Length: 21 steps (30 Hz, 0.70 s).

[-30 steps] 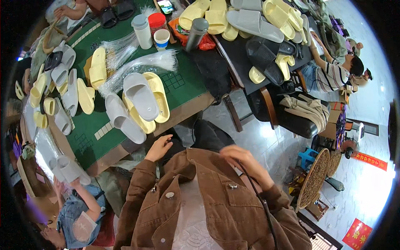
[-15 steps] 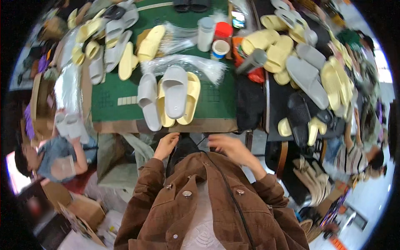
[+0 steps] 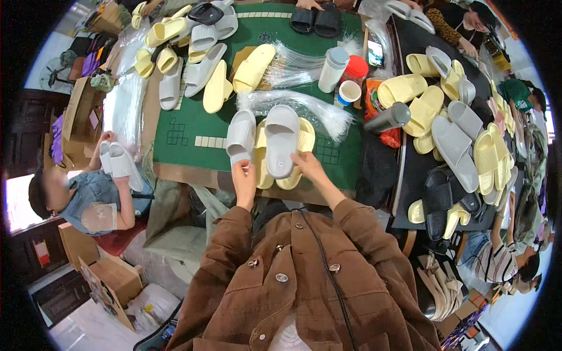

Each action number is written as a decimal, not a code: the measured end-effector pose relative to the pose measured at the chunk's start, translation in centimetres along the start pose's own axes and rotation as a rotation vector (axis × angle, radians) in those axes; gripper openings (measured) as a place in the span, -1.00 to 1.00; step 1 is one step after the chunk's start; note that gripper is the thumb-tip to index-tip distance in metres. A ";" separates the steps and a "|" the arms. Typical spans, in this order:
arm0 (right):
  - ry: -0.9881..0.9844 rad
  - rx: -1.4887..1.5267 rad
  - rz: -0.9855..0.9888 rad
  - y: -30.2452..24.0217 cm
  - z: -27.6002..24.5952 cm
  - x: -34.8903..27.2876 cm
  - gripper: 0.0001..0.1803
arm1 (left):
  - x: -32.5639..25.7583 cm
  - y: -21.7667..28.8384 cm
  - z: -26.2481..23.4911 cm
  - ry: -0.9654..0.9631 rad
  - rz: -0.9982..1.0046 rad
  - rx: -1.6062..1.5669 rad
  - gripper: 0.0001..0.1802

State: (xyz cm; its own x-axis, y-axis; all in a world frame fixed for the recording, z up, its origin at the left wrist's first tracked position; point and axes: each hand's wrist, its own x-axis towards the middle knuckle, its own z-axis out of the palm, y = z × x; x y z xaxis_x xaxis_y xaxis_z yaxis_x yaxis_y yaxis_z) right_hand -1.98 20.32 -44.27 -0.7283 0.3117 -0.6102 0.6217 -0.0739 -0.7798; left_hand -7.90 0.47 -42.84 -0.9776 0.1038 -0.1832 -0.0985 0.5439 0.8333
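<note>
"Left hand (image 3: 244, 186) and right hand (image 3: 312, 170) have reached the grey slippers (image 3: 282, 137)."

"Yes, at the tabletop's (image 3: 202, 159) near edge: left fingers (image 3: 237, 170) pinching one heel, right fingers (image 3: 300, 159) touching the other; pinching, I can't tell."

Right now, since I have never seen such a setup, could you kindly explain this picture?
There is no machine: these are a person's bare hands, seen from above by a wide fisheye camera worn on the head, so straight edges bend near the rim.

On the green-topped table lie a bundle of clear plastic strips, foam slippers and a white cylindrical bottle with a grey lid.

The left hand has its grip on the heel of one light-grey foam slipper. The right hand touches the heel edge of another light-grey slipper, which lies over a pale-yellow pair. How firmly either is held is unclear.
</note>
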 end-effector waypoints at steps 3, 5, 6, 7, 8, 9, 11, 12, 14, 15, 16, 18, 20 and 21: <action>0.015 0.111 -0.088 1.3 1.1 0.5 -0.42 | 2.6 -2.0 0.8 0.086 0.042 0.076 -0.58; 0.061 -0.006 -0.160 0.2 1.4 -1.1 -0.46 | 4.1 -2.8 1.0 0.006 0.014 0.015 -0.55; 0.066 -0.052 -0.212 0.0 1.6 -1.7 -0.47 | 5.2 -5.1 2.1 0.063 0.038 -0.065 -0.57; 0.088 -0.098 -0.252 -0.1 1.4 -2.6 -0.47 | 5.9 -4.7 2.4 0.010 0.022 -0.058 -0.61; 0.099 -0.131 -0.182 -0.8 1.3 -3.6 -0.49 | 6.5 -4.5 2.6 -0.041 0.006 -0.051 -0.64; 0.101 -0.139 -0.153 -0.4 1.5 -4.2 -0.50 | 6.7 -4.3 2.7 -0.089 -0.011 -0.044 -0.67; 0.114 -0.153 -0.109 0.4 1.7 -5.3 -0.52 | 7.2 -3.7 2.8 -0.109 -0.156 -0.355 -0.67; 0.122 -0.110 -0.050 1.8 2.1 -5.0 -0.56 | 7.9 -4.4 2.2 -0.136 -0.183 -0.360 -0.68; 0.176 -0.125 -0.109 3.3 2.7 -4.9 -0.57 | 8.3 -4.5 1.5 -0.088 -0.170 -0.346 -0.70; 0.206 -0.133 -0.137 4.0 2.9 -5.0 -0.58 | 7.8 -4.1 1.2 -0.074 -0.100 -0.322 -0.71; 0.267 -0.149 -0.195 4.2 3.2 -5.4 -0.61 | 6.9 -2.3 0.6 -0.065 -0.029 -0.302 -0.72; 0.275 -0.145 -0.208 4.8 3.6 -5.6 -0.62 | 5.4 -1.4 0.3 -0.030 0.135 -0.309 -0.74; 0.261 -0.139 -0.208 4.7 4.0 -5.7 -0.62 | 3.8 -0.1 0.3 0.019 0.228 -0.236 -0.76; 0.240 -0.100 -0.201 4.5 4.1 -5.9 -0.63 | 3.0 0.7 0.4 0.047 0.274 -0.200 -0.76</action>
State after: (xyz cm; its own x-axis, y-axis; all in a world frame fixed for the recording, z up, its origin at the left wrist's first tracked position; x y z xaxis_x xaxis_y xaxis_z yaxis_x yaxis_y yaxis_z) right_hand 3.91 14.30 -44.73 -0.7583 0.5256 -0.3856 0.5058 0.1012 -0.8567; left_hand -10.81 1.49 -42.98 -0.9798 0.1823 0.0825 0.1395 0.3268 0.9347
